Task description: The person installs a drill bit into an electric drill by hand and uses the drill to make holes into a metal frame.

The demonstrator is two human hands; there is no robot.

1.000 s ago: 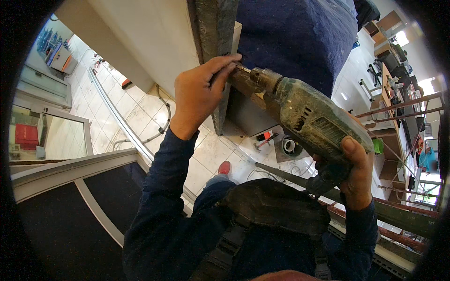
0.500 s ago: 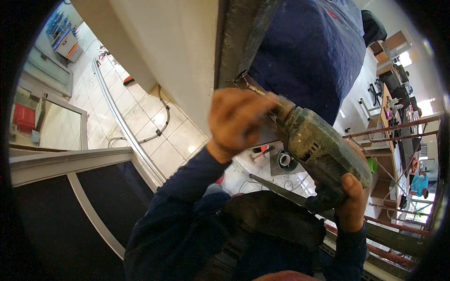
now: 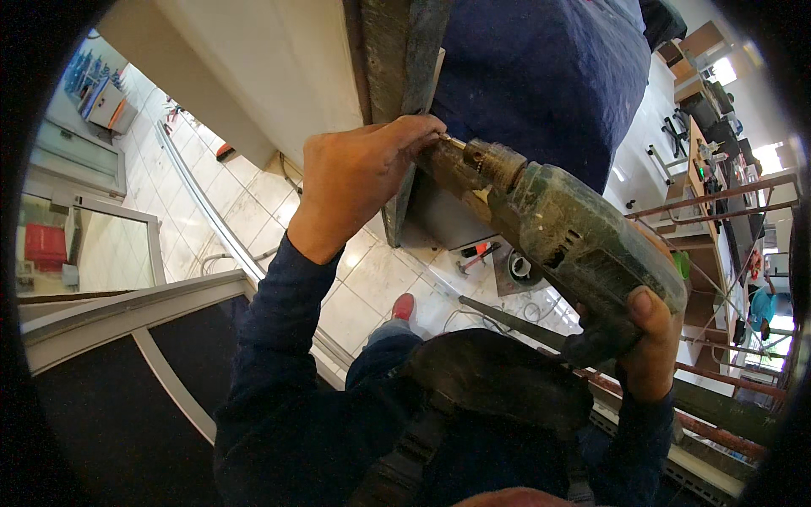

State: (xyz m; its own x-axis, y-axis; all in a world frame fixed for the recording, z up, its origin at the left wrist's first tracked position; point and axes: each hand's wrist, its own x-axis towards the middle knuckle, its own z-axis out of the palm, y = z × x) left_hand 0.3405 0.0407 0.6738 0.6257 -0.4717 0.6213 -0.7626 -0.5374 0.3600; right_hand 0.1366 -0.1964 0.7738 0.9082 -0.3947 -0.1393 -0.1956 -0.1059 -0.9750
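My right hand (image 3: 642,346) is wrapped round the handle of a dusty green corded-type drill (image 3: 574,228), held diagonally with its chuck (image 3: 494,165) toward the upper left. My left hand (image 3: 355,177) is closed, fingertips pinched at the thin bit in front of the chuck, against the edge of a dark, worn upright strip (image 3: 389,59) beside a cream panel (image 3: 287,59). What exactly those fingertips grip is hidden. A dark brownish piece (image 3: 456,190) lies just below the chuck. Dark blue cloth (image 3: 532,59) fills the space behind the drill.
Below are tiled floor (image 3: 351,313) with a hammer (image 3: 476,258), cables and long metal bars. Dark glazed frames (image 3: 152,338) are at lower left. Rusty scaffold rails (image 3: 718,191) run on the right, with desks (image 3: 693,152) and a person in turquoise (image 3: 762,308) beyond.
Half a second ago my left hand was blurred lower over the drill's front; it has moved up-left to the strip's edge, as a second ago. My right hand still holds the drill.
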